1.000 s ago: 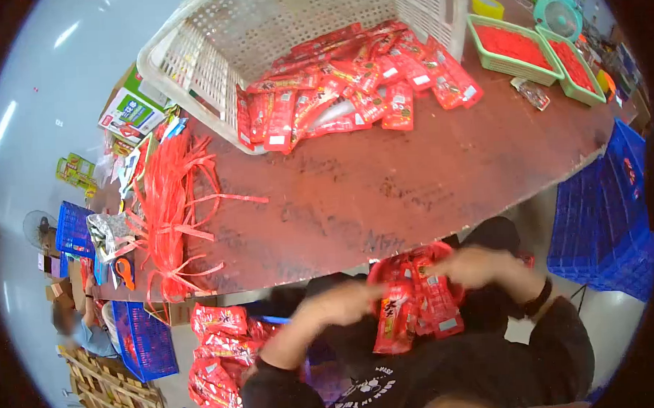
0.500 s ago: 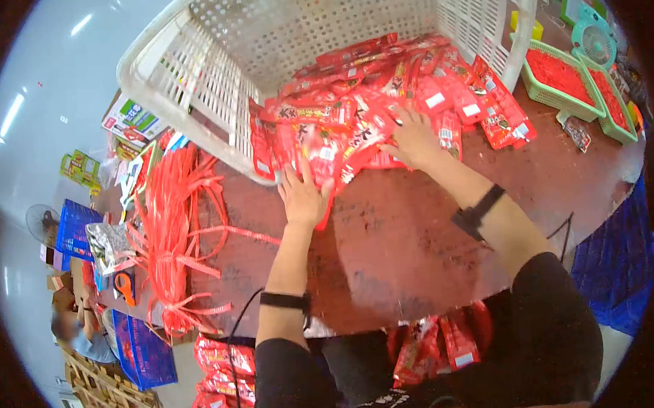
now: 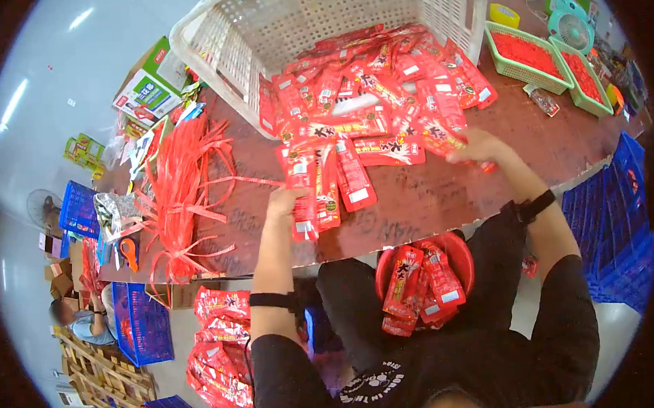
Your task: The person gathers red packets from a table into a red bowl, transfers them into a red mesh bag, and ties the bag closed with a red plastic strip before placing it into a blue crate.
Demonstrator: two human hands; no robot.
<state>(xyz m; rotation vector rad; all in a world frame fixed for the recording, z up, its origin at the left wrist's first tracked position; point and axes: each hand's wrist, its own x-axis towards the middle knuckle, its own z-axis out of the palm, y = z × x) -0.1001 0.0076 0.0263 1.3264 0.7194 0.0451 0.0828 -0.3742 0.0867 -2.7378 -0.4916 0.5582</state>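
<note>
A heap of red printed snack packets (image 3: 388, 92) spills out of a tipped white plastic basket (image 3: 221, 44) onto the brown tabletop. My left hand (image 3: 286, 201) is closed on the left edge of red packets (image 3: 314, 186) lying upright near the table's front edge; its fingertips are partly hidden. On the right, my right hand (image 3: 481, 149) has its fingers closed at the lower end of a slanted red packet (image 3: 441, 135). A bit of red shows beneath that palm. Another packet (image 3: 355, 177) lies just right of the left hand's packets.
Red ribbon strips (image 3: 184, 188) lie left, with orange-handled scissors (image 3: 130, 253). Green baskets (image 3: 533, 82) of red strips and a teal fan (image 3: 571, 29) stand right. A red bucket (image 3: 457, 253) of packets sits below the table edge. A person (image 3: 91, 324) sits far left.
Both hands have come off the top of the heap, the right one moving outward. Packets now lie spread toward the table's front edge. The view has shifted, showing the bucket more fully.
</note>
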